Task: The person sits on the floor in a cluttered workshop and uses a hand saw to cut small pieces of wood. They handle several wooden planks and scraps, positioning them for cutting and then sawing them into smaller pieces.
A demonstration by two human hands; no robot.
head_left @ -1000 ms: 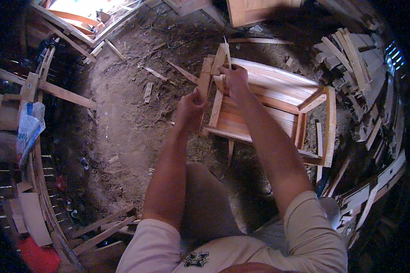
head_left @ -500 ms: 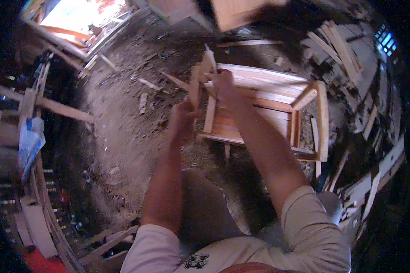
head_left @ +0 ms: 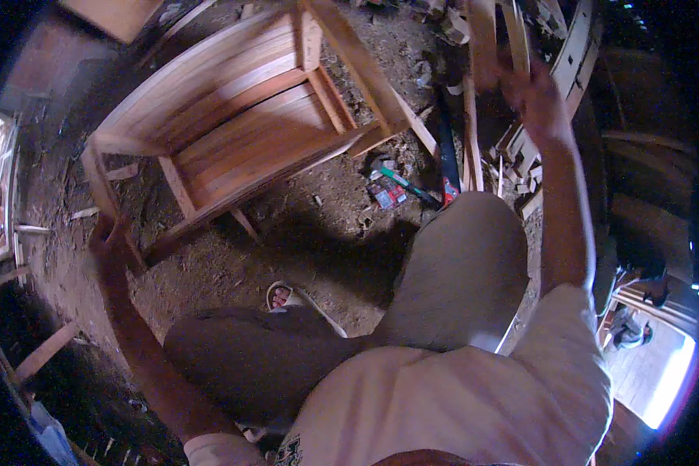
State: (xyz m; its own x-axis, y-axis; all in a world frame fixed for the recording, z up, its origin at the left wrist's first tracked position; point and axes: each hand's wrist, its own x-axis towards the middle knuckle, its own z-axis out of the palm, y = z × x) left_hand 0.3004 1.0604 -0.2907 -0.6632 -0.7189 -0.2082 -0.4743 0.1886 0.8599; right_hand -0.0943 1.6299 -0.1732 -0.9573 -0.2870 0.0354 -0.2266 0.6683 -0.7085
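A wooden bench frame [head_left: 248, 116] with a slatted seat and back stands on the dirt floor ahead of me. My left hand [head_left: 109, 239] is closed around the lower part of its left end post [head_left: 101, 182]. Far to the right, my right hand [head_left: 537, 101] is stretched out at the upright wood strips [head_left: 483, 46]. Motion smears its fingers, and whether they grip a strip is unclear.
A tool with a green handle [head_left: 394, 177] lies on the floor near a small red and blue packet [head_left: 387, 197]. Long boards [head_left: 582, 54] and offcuts [head_left: 524, 159] are piled at the right. A tan panel [head_left: 116, 15] is at the upper left.
My view has swung right, so the bench now appears further left. My right hand has left the bench's left end, where it held a pale pointed thing, and reaches to the wood at right.
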